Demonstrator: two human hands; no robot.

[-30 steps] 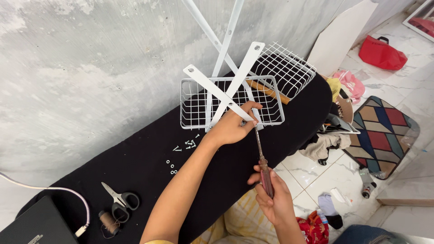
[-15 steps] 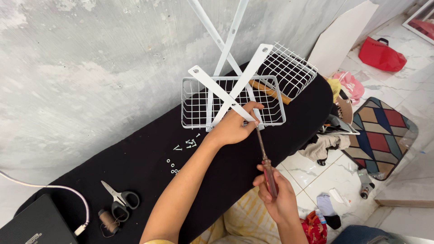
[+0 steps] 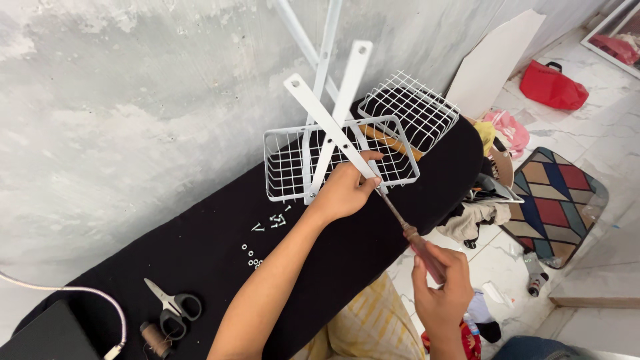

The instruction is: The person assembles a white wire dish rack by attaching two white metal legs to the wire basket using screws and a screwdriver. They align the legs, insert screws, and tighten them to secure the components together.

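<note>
Screw half-driven into the white rack, loose hardware waiting.

Low in the frame, your right hand (image 3: 440,287) has its fingers wrapped round the screwdriver (image 3: 408,230), whose long axis runs up-left to the crossed white bars (image 3: 328,123). Your left hand (image 3: 348,189) pinches the tip there, at centre, over the wire basket (image 3: 287,167). Screws (image 3: 267,227) lie unused on the black counter (image 3: 200,253), so more fastening seems left.

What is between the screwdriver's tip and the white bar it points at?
Nothing visible. The screwdriver, held by the right hand, runs straight to the white bar; the left hand grips the bar right at the tip, hiding the contact point.
</note>
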